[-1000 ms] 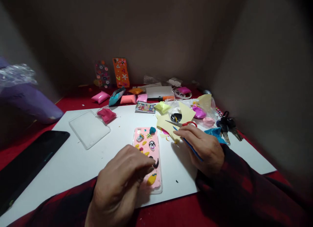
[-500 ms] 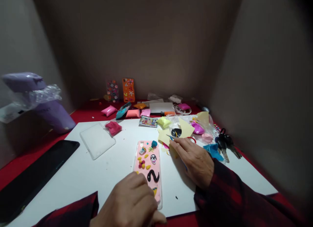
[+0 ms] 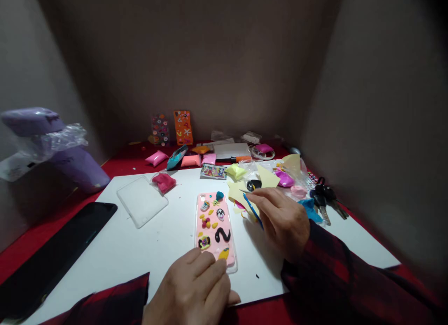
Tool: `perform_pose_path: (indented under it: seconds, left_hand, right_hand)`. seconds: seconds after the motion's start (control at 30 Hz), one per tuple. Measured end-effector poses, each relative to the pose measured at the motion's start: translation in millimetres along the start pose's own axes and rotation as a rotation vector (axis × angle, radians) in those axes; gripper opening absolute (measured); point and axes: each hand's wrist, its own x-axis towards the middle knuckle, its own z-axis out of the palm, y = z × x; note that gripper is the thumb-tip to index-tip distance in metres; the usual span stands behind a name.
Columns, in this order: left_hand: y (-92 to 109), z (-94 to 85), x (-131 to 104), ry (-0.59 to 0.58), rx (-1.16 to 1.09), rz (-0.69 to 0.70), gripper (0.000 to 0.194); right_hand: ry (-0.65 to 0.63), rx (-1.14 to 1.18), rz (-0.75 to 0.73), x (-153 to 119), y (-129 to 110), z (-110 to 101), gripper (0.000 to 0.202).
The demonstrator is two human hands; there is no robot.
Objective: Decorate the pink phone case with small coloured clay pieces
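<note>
A phone case with pink clay (image 3: 210, 231) lies on the white board, decorated with a black squiggle, a flower, yellow dots and small figures. My left hand (image 3: 196, 287) rests at its lower end. Its fingers overlap the case's bottom left corner, and the thumb sits apart from them. My right hand (image 3: 280, 217) is closed around a thin blue modelling tool (image 3: 252, 211), to the right of the case. A pale pointed tip also shows by its fingers; I cannot tell what it belongs to. Behind that hand lie yellow paper pieces (image 3: 236, 194) and a black clay lump (image 3: 255, 185).
A clear case (image 3: 143, 201) and a red clay packet (image 3: 164, 182) lie left. A dark phone-like slab (image 3: 66, 255) is at far left, near a purple appliance (image 3: 75, 161). Keys (image 3: 324, 199) and a blue packet (image 3: 311, 210) are right. Several clay packets line the back.
The pink case has moved away from me, showing more of its lower figures. My right hand has turned, so more of the blue tool shows. My left hand has shifted slightly right.
</note>
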Motion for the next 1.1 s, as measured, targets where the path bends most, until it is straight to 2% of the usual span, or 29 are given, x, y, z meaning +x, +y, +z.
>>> perform_pose_path:
  seconds: [0.07,0.13,0.3,0.37,0.57,0.73,0.8,0.93,1.0,1.07,1.1]
  left_hand:
    - [-4,-0.3,2,-0.093,0.0,-0.001,0.025]
    - [-7,-0.5,4,-0.124,0.0,-0.008,0.024]
    - [-13,0.5,7,-0.077,-0.014,-0.02,0.021]
    - [-14,-1.4,8,-0.054,-0.002,-0.043,0.023]
    - [-10,-9.3,11,-0.027,-0.034,-0.096,0.023]
    - [-6,-2.1,2,0.024,-0.172,-0.229,0.044]
    - [-8,-1.9,1,0.012,-0.178,-0.288,0.04]
    - [-12,-8.6,4,-0.146,-0.389,-0.481,0.019]
    - [-12,-10.8,5,-0.174,-0.533,-0.589,0.022]
    - [-12,-10.9,5,-0.2,-0.633,-0.675,0.028]
    - [-11,-10.4,4,-0.219,-0.673,-0.7,0.03]
  right_hand:
    - [0.007,0.066,0.002,3,-6,0,0.028]
    - [0.015,0.143,-0.016,2,-11,2,0.027]
    - [0.004,0.37,-0.119,-6,-20,0,0.022]
    - [-0.027,0.388,-0.091,-6,-24,-4,0.023]
    - [-0.165,0.398,-0.137,-7,-27,-4,0.022]
    - [-0.277,0.421,-0.172,-12,-19,1,0.028]
    - [-0.255,0.448,-0.165,-12,-19,0,0.027]
    - [-0.15,0.504,-0.12,-9,-31,-4,0.019]
    - [-0.086,0.532,-0.104,-8,-42,-6,0.022]
    - [0.076,0.52,-0.101,-8,-53,-7,0.039]
    - [0.025,0.506,-0.127,-8,-58,-7,0.037]
